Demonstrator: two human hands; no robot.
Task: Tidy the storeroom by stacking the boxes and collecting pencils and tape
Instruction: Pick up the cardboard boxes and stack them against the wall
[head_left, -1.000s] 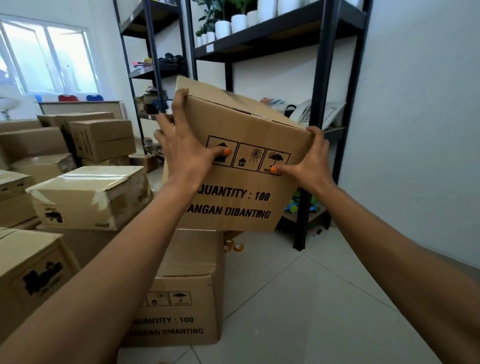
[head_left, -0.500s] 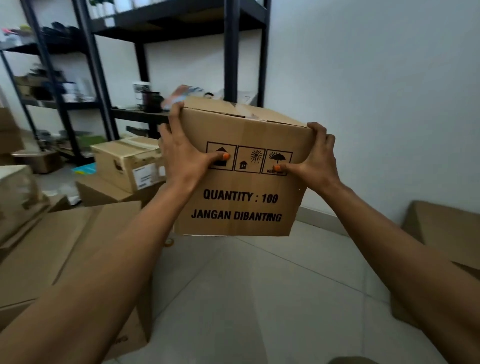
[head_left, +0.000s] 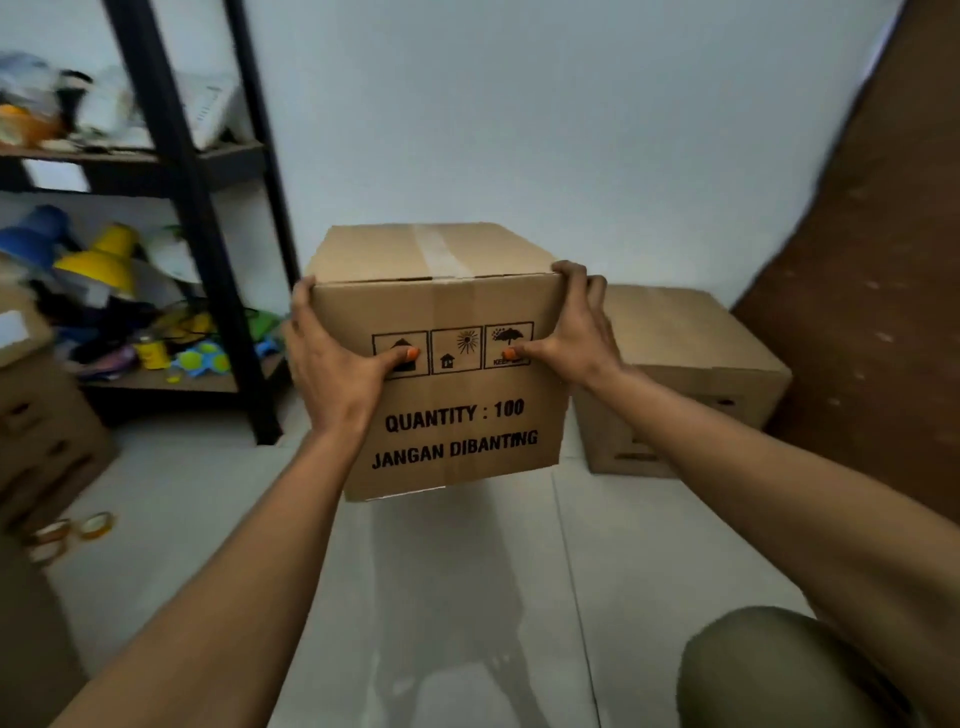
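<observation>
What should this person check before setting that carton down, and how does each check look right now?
1. Both-sided grip: ok. The left hand and right hand clasp the printed carton at opposite edges.
2. Carton closed: ok, tape runs over the top seam.
3. Carton level: roughly ok, slight tilt.
4. Floor below: ok, bare tile.
5. Stacking target: ok, the plain box by the wall has a bare top.
6. Tape rolls underfoot: ok, far off to the left.

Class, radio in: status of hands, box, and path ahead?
Both hands, left and right, hold the box mid-air. Another box beyond, floor between.
</observation>
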